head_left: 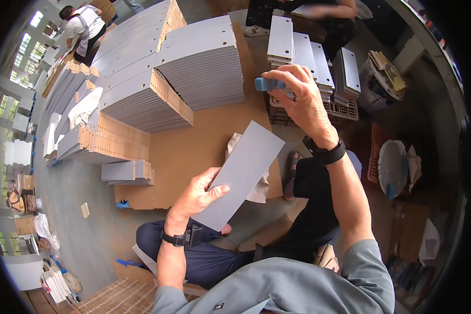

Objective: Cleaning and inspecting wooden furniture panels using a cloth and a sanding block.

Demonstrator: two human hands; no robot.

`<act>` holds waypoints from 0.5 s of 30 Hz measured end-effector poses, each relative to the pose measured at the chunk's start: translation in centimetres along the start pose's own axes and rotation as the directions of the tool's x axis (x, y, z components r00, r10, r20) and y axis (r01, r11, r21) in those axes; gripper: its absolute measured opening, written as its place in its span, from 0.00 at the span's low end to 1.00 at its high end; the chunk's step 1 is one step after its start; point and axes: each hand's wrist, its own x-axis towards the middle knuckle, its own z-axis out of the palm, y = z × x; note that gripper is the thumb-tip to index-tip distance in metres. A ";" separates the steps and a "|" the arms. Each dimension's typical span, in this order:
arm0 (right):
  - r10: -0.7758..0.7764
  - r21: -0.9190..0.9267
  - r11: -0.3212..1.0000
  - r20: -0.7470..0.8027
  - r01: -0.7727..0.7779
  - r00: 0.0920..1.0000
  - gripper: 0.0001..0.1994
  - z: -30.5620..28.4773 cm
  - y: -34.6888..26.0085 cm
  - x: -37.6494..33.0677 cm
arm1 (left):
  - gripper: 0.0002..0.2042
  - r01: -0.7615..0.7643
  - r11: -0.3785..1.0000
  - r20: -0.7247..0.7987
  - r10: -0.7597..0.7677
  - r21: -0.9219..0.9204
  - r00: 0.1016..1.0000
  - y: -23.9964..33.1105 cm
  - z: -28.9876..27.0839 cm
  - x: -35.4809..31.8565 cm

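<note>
The left hand grips a grey panel near the lap; the right hand holds a blue block farther off, above stacked panels.

Head-worn fisheye, close, downward over lap

No packages, labels, signs or screens visible

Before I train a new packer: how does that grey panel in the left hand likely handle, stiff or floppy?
Probably stiff: the grey panel stays flat though the left hand pinches only its lower edge. Likely light, since one hand carries it. Its smooth face may be a bit slippery.
</note>
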 end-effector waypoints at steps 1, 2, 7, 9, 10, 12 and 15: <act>0.000 -0.010 1.000 -0.003 0.000 1.000 0.19 -0.3 0.0 -0.2 | 0.25 -0.004 1.000 -0.007 0.004 -0.001 1.000 0.2 0.0 -0.1; 0.000 -0.009 1.000 -0.003 0.000 1.000 0.19 -0.5 -0.1 -0.3 | 0.23 -0.008 1.000 -0.016 0.008 -0.001 1.000 0.3 -0.1 -0.2; 0.082 -0.002 0.997 -0.006 -0.082 0.997 0.17 -0.9 0.7 -1.0 | 0.22 -0.048 0.999 -0.072 0.049 0.017 0.996 -0.2 -0.2 -0.2; 0.132 0.018 0.991 -0.007 -0.132 0.991 0.17 -0.5 1.2 -1.4 | 0.22 -0.113 0.993 -0.171 0.114 0.017 0.979 -0.3 -0.2 0.1; 0.105 0.042 0.994 -0.054 -0.103 0.993 0.17 -0.3 1.8 -1.2 | 0.21 -0.153 0.988 -0.236 0.153 0.020 0.960 -0.4 -0.4 0.8; 0.092 0.042 0.995 -0.052 -0.090 0.994 0.16 -0.9 2.2 -1.3 | 0.18 -0.134 0.969 -0.385 0.044 -0.209 0.922 -0.7 -0.6 1.6; 0.073 -0.037 0.997 -0.004 -0.073 0.997 0.15 -1.3 2.6 -1.3 | 0.15 -0.254 0.889 -0.501 0.032 -0.381 0.865 -2.4 -2.7 2.6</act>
